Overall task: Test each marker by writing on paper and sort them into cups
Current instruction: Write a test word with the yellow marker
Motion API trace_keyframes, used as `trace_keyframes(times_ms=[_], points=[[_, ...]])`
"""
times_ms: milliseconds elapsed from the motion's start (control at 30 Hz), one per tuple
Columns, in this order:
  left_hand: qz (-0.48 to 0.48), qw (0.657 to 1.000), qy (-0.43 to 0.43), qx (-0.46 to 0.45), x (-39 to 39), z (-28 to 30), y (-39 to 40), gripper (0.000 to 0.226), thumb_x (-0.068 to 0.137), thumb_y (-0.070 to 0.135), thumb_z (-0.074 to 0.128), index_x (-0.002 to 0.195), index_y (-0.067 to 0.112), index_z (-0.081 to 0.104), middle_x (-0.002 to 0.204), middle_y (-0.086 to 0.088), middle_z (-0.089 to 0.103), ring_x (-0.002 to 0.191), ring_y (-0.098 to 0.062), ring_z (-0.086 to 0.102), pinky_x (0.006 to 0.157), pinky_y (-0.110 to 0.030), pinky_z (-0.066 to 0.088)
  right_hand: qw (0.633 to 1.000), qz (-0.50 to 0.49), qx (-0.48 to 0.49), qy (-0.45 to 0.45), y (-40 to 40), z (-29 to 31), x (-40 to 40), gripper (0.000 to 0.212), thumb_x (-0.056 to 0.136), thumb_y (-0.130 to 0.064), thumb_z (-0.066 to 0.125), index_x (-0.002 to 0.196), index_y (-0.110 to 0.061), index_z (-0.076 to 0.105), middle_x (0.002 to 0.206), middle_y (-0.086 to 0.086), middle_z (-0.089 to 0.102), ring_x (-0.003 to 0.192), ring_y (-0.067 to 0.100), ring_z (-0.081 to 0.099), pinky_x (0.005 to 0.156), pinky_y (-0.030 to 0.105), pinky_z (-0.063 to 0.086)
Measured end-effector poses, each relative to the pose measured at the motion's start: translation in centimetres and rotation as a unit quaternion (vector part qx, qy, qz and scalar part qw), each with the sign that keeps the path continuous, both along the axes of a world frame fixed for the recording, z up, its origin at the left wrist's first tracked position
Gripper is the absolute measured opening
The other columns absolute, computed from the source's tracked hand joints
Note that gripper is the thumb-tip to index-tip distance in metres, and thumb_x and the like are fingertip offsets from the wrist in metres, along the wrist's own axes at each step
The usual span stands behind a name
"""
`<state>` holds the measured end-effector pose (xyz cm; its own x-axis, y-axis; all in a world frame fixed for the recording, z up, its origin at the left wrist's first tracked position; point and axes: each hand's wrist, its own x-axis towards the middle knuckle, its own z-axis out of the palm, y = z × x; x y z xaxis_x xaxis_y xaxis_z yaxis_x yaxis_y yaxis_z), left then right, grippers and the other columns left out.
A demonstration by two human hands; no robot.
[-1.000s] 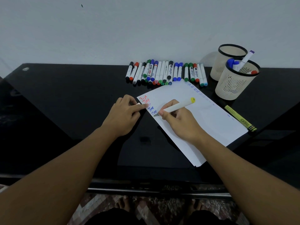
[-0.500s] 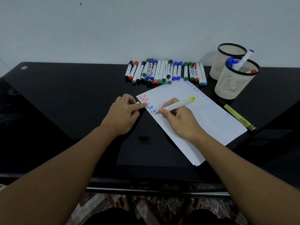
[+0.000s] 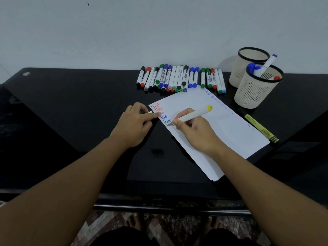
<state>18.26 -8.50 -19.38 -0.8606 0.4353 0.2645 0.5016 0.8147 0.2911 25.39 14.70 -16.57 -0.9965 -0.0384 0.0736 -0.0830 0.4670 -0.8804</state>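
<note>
A white sheet of paper lies angled on the black table, with "Test" written in red and blue near its top left corner. My right hand grips a white marker with a yellow end, its tip on the paper just below the blue words. My left hand has its fingers curled, the index finger pressing the paper's left edge. A small white cap peeks out from between its fingers. Two cream mesh cups stand at the back right: the near cup holds blue, purple and red markers; I see nothing inside the far cup.
A row of several capped markers lies along the wall behind the paper. A yellow-green highlighter rests on the table by the paper's right edge. The table's front edge runs below my forearms.
The marker tip has shifted slightly down and left along the written lines. My left hand has stayed on the paper's edge.
</note>
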Motion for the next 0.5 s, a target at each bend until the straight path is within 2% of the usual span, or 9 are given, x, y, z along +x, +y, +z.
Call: trace_keyframes(times_ms=[100, 233, 300, 500], points=[[-0.001, 1.0, 0.001, 0.002, -0.02, 0.02, 0.03, 0.047, 0.097, 0.036, 0.036, 0.135, 0.042, 0.062, 0.117, 0.004, 0.047, 0.101, -0.02, 0.046, 0.088, -0.046, 0.049, 1.0, 0.002, 0.007, 0.0, 0.03, -0.11, -0.04, 0.009, 0.101, -0.039, 0.062, 0.1, -0.03, 0.064, 0.093, 0.01, 0.066, 0.083, 0.019, 0.058, 0.079, 0.039, 0.05], [-0.001, 1.0, 0.002, 0.005, -0.05, -0.1, -0.03, 0.047, 0.096, 0.036, 0.036, 0.135, 0.042, 0.062, 0.117, 0.004, 0.047, 0.1, -0.019, 0.044, 0.087, -0.046, 0.049, 1.0, -0.011, 0.019, 0.013, 0.08, -0.13, -0.07, 0.009, 0.102, -0.036, 0.062, 0.101, -0.028, 0.063, 0.091, 0.008, 0.066, 0.073, 0.006, 0.053, 0.073, 0.031, 0.047], [0.0, 1.0, 0.002, 0.005, -0.06, -0.09, -0.06, 0.047, 0.097, 0.036, 0.036, 0.135, 0.042, 0.062, 0.118, 0.004, 0.047, 0.1, -0.019, 0.044, 0.087, -0.046, 0.049, 0.999, -0.021, 0.018, 0.018, 0.04, -0.07, -0.11, 0.008, 0.102, -0.035, 0.062, 0.101, -0.027, 0.063, 0.09, 0.005, 0.067, 0.075, 0.007, 0.055, 0.073, 0.029, 0.047], [-0.001, 1.0, -0.003, 0.002, 0.01, -0.03, 0.02, 0.048, 0.097, 0.037, 0.035, 0.136, 0.043, 0.062, 0.118, 0.004, 0.047, 0.101, -0.019, 0.044, 0.089, -0.046, 0.049, 1.0, -0.007, 0.015, 0.006, -0.01, 0.04, 0.0, 0.008, 0.102, -0.036, 0.062, 0.1, -0.029, 0.064, 0.093, 0.007, 0.066, 0.077, 0.01, 0.055, 0.076, 0.034, 0.048]])
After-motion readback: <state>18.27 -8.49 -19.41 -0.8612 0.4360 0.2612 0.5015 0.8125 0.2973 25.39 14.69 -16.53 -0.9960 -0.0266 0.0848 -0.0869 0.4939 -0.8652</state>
